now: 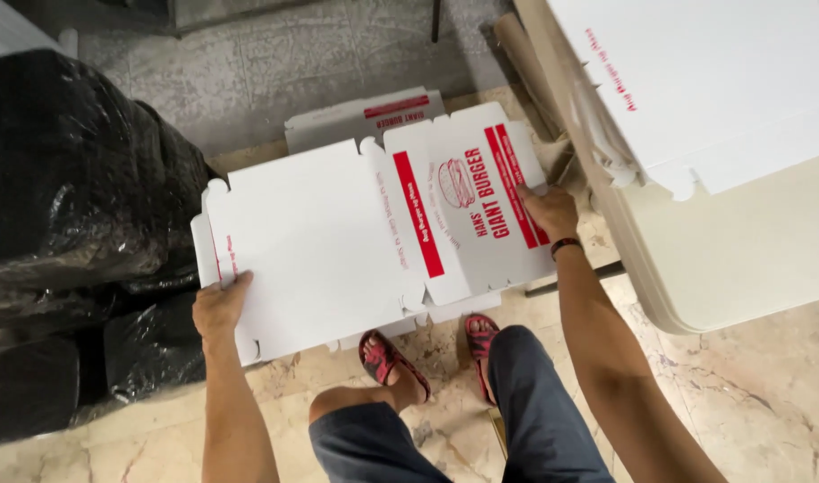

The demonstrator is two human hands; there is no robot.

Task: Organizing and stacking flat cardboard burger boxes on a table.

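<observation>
Both hands [220,309] gripping flat box blank [338,233]

1. I am looking at a flat box sheet [338,241] of smooth, matt white card with red print.
2. I am seeing black plastic bags [70,206] shining, glossy and wrinkled.
3. I am seeing a stone floor [749,394] looking hard, smooth and blotchy.
4. I am seeing a table [722,259] looking like smooth, matt cream plastic.
</observation>
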